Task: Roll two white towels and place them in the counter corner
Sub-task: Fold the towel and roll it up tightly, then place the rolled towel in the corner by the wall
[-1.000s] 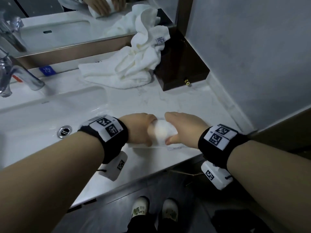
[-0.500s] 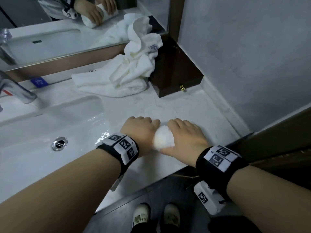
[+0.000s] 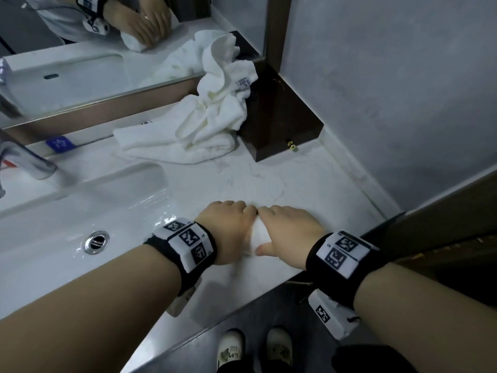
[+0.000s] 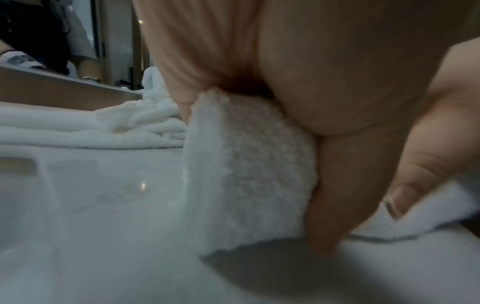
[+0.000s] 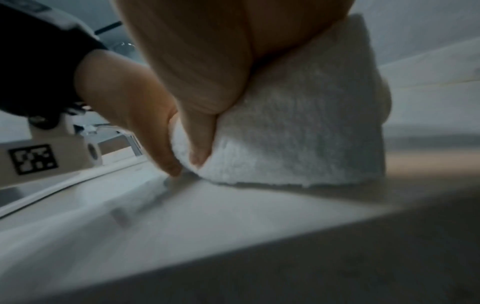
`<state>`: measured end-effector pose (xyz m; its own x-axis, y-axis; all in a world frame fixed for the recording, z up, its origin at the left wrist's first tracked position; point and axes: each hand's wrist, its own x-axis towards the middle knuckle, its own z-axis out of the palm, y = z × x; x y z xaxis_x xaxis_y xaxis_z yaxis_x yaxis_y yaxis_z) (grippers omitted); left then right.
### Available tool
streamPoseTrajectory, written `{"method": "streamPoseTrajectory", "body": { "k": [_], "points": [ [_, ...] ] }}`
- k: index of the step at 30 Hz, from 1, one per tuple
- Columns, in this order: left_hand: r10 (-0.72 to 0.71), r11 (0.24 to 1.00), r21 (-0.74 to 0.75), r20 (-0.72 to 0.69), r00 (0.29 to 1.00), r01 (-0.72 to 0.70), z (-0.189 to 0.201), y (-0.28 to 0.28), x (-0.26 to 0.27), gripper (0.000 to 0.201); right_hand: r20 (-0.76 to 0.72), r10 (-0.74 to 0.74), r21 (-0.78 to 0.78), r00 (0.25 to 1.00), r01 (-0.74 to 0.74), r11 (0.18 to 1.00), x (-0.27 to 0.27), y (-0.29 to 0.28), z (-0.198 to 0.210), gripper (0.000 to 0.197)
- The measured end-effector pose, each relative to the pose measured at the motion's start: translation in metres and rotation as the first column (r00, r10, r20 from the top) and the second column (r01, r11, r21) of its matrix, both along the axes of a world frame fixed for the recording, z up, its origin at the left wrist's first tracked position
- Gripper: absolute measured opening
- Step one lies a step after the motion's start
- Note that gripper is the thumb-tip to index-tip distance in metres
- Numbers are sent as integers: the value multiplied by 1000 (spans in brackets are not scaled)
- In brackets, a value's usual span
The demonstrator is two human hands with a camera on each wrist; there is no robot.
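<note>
We see a white marble counter (image 3: 309, 184); a rolled towel (image 3: 259, 234) lies at its six o'clock edge, a crumpled towel (image 3: 204, 125) and dark box (image 3: 279, 125) at twelve.

**Counts on the white marble counter (image 3: 309, 184)**

Two white terry towels: one rolled towel (image 3: 259, 234) near the counter's front edge, one crumpled loose towel (image 3: 204, 125) at the counter's back by the mirror. Two bare hands on the rolled towel: left hand (image 3: 228, 232), right hand (image 3: 290, 232). Two black wrist bands with white coded tags. One dark brown wooden box (image 3: 279, 125) in the counter's back corner. One chrome tap (image 3: 29, 162), one round chrome drain (image 3: 96, 241), one white basin left of the counter. Two white shoes below the counter edge.
</note>
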<state>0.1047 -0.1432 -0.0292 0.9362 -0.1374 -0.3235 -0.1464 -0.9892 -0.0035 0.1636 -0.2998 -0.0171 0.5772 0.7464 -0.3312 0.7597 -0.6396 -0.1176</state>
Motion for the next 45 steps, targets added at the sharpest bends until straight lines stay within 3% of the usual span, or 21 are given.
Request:
{"method": "streamPoseTrajectory", "body": {
  "k": [3, 8, 14, 19, 22, 24, 27, 33, 36, 45],
  "points": [
    [55, 998, 24, -98, 994, -53, 4, 0, 14, 43, 78, -48, 46, 996, 44, 998, -10, -2, -6, 66],
    [45, 997, 57, -5, 999, -45, 2, -5, 16, 42, 168, -129, 105, 977, 112, 988, -21, -5, -14, 72],
    [9, 1000, -2, 24, 1000, -9, 7, -3, 29, 37, 145, -231, 180, 962, 204, 962, -25, -14, -14, 74],
    [-6, 994, -108, 178, 984, 26, -3, 4, 12, 41, 106, -245, 178, 964, 224, 958, -30, -19, -16, 76],
    [96, 966, -257, 230, 968, -34, -6, 12, 1, 58, 121, -292, 188, 949, 267, 945, -33, -19, -18, 75],
    [230, 905, -402, 195, 953, -136, -4, 20, -5, 73, 134, -352, 205, 927, 321, 925, -33, -20, -19, 75],
    [412, 766, -578, 107, 905, -281, -2, 31, -14, 76, 134, -459, 229, 878, 423, 877, -28, -25, -19, 76],
    [527, 556, -704, -111, 842, -441, -1, 48, -31, 67, -84, -703, 60, 706, 708, 704, 19, -36, -9, 77],
    [573, 440, -751, -188, 798, -493, -1, 48, -36, 61, -199, -760, 77, 618, 783, 617, 39, -44, -7, 78],
    [706, 41, -832, -368, 605, -553, -3, 40, -42, 41, -112, -786, 255, 608, 782, 569, 71, -56, -16, 74]
  ]
}}
